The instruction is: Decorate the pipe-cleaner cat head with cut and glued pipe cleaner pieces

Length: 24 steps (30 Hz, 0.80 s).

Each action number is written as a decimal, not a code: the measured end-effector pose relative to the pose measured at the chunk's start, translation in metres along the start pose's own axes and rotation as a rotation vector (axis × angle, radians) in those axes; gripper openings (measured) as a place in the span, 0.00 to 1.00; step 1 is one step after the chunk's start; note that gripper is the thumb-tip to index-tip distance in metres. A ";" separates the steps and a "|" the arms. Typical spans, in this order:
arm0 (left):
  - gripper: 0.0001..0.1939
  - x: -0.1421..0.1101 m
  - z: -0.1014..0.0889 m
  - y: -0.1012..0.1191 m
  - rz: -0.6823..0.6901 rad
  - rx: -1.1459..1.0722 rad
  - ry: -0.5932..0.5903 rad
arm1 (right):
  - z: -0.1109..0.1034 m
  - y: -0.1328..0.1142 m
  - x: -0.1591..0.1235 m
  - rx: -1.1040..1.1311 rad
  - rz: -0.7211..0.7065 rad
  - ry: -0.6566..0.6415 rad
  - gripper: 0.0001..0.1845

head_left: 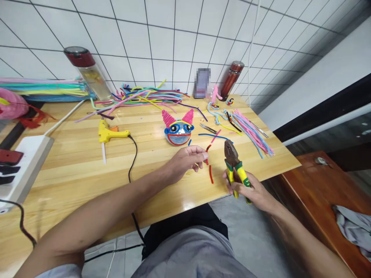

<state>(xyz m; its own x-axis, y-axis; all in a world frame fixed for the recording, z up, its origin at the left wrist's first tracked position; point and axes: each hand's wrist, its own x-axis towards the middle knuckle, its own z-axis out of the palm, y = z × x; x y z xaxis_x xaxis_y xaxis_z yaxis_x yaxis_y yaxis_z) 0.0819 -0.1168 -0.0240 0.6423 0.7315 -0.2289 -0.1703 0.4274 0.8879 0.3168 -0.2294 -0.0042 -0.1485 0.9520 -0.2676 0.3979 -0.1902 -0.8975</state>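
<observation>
My left hand (189,158) pinches a short red pipe cleaner (208,148) between thumb and fingers, a little above the table. Just below it on the wood lies another red piece (211,174). In my right hand (245,187) are pliers (236,166) with yellow and green handles, their dark jaws pointing away from me. Beyond my left hand sits a round animal face (179,133) with pink ears, blue-ringed eyes and a red-edged mouth. Small thread snips (208,128), a blue pipe cleaner (213,135) and a pink piece (216,136) lie to its right.
A yellow glue gun (111,133) with a black cord lies left. Behind are a pile of pipe cleaners (145,96), a glass bottle (91,75), a phone (202,84) and a red flask (232,80). A pink and blue bundle (252,133) lies right; a power strip (26,164) stands left.
</observation>
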 end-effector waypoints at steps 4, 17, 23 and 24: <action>0.19 -0.002 0.001 0.001 0.035 0.075 0.001 | -0.003 -0.004 -0.002 -0.130 -0.024 -0.006 0.12; 0.10 -0.008 0.008 0.007 0.089 0.106 0.047 | 0.002 0.000 -0.008 -0.398 -0.072 0.033 0.18; 0.09 -0.008 0.009 0.005 0.089 0.139 0.041 | 0.008 -0.006 -0.007 -0.406 -0.099 0.003 0.19; 0.09 -0.008 0.010 0.004 0.084 0.142 0.036 | 0.008 -0.007 -0.007 -0.407 -0.093 -0.003 0.19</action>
<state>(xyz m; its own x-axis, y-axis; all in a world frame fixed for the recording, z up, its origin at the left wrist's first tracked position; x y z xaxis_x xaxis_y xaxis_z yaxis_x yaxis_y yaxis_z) 0.0829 -0.1261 -0.0145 0.6028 0.7810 -0.1633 -0.1132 0.2863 0.9514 0.3076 -0.2367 0.0007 -0.2033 0.9597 -0.1940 0.7083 0.0074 -0.7058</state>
